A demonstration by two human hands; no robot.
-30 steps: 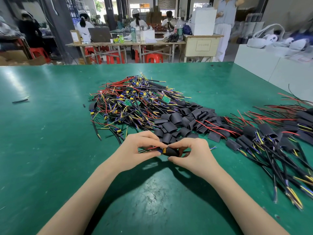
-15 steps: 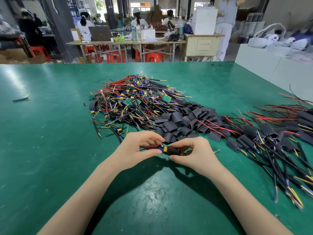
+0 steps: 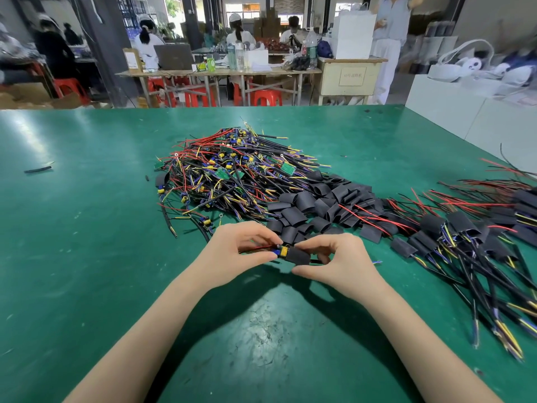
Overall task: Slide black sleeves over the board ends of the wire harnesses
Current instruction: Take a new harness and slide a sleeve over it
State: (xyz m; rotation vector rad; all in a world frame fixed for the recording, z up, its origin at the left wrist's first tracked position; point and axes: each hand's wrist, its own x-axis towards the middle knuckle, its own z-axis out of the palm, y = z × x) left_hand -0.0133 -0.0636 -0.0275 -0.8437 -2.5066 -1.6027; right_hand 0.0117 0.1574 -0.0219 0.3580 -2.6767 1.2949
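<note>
My left hand (image 3: 235, 251) pinches one wire harness by its red and black leads, just behind its board end (image 3: 281, 252), where blue and yellow parts show. My right hand (image 3: 338, 261) pinches a black sleeve (image 3: 299, 256) that covers part of that board end. Both hands hover just above the green table (image 3: 87, 242). Beyond them lies a heap of bare harnesses (image 3: 232, 175) with small green boards. A pile of loose black sleeves (image 3: 316, 205) sits right of that heap. Sleeved harnesses (image 3: 465, 237) lie spread at the right.
A short black wire scrap (image 3: 37, 169) lies far left on the table. White boxes (image 3: 465, 112) border the table's right edge. Beyond the far edge stand work tables, red stools and several people.
The sleeve has shifted a little to the left along the board end, and both hands have risen slightly. The piles have not moved.
</note>
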